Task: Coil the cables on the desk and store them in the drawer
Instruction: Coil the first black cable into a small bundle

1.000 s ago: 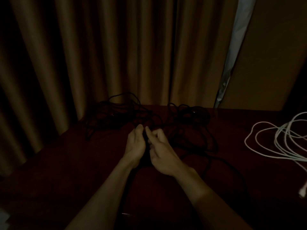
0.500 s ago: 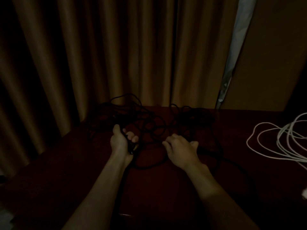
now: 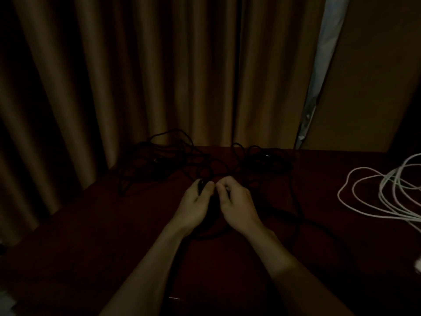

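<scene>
Both hands are meeting over the middle of the desk (image 3: 91,247), forearms reaching in from the near edge. The left hand (image 3: 194,202) is lying thumb-side up, its fingers curling in and clamping on a dark piece of the black cable (image 3: 159,153) at its fingertips. The right hand (image 3: 237,202) is sitting just beside it, knuckles up, fingers bunching tightly together with the tips almost touching the left's. It is too dark to tell whether a strand is running inside that fist.

The black cable is sprawling in a loose tangle along the far edge, and one loop is trailing under the wrists and off toward the right. A white cable (image 3: 383,195) is lying in wide loops at the right edge, well apart from the hands. Brown curtains (image 3: 136,76) are hanging behind the far edge and down the left side, crowding the tangle.
</scene>
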